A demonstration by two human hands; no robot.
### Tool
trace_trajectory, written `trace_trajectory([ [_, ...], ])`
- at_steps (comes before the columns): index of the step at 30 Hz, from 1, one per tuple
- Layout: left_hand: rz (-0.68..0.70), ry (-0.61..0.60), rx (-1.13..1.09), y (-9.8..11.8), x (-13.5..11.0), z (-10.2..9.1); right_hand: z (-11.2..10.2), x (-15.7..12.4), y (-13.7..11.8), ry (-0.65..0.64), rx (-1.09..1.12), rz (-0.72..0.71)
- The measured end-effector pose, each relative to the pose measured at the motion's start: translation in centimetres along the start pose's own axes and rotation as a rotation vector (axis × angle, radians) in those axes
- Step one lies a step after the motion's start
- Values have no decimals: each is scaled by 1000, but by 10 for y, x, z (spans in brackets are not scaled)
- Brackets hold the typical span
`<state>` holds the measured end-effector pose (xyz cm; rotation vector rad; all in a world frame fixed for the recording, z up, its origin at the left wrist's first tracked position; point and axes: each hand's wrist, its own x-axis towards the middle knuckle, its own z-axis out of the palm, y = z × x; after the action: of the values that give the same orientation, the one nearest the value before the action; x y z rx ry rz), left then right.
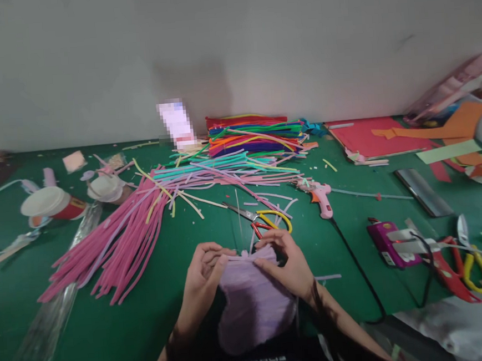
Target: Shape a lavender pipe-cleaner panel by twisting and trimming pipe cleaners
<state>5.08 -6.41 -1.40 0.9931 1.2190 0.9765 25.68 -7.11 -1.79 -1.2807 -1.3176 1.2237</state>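
Observation:
A flat lavender piece, built from fuzzy pipe cleaners laid side by side, hangs between my hands close to my body. My left hand pinches its upper left corner between thumb and fingers. At the upper right, my right hand grips the top edge, thumb in front. A small pale knob sits at the middle of that edge, with a thin wire or stem rising from it. Just beyond my fingers lie scissors with yellow handles and a red-handled tool, partly hidden by my right hand.
Pink pipe cleaners spread across the left, with multicoloured bundles at the back. A pink glue gun lies right of centre, its black cord running forward. A purple power strip, more scissors and white-lidded cups flank the work area.

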Motion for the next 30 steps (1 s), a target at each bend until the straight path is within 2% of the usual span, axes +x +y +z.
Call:
trace_trajectory([
  [5,-63,-44,-23,-4,-1,10,0,5,-3,-173,201,131],
  [9,-68,-16,15,-7,1,11,2,3,1,-216,255,121],
  [16,-101,-23,52,-9,0,10,9,-4,2,-152,236,201],
  [25,-150,-83,110,-15,0,8,11,-8,5,-138,208,282],
  [30,-134,-62,140,-11,3,9,15,-5,5,-55,167,301],
])
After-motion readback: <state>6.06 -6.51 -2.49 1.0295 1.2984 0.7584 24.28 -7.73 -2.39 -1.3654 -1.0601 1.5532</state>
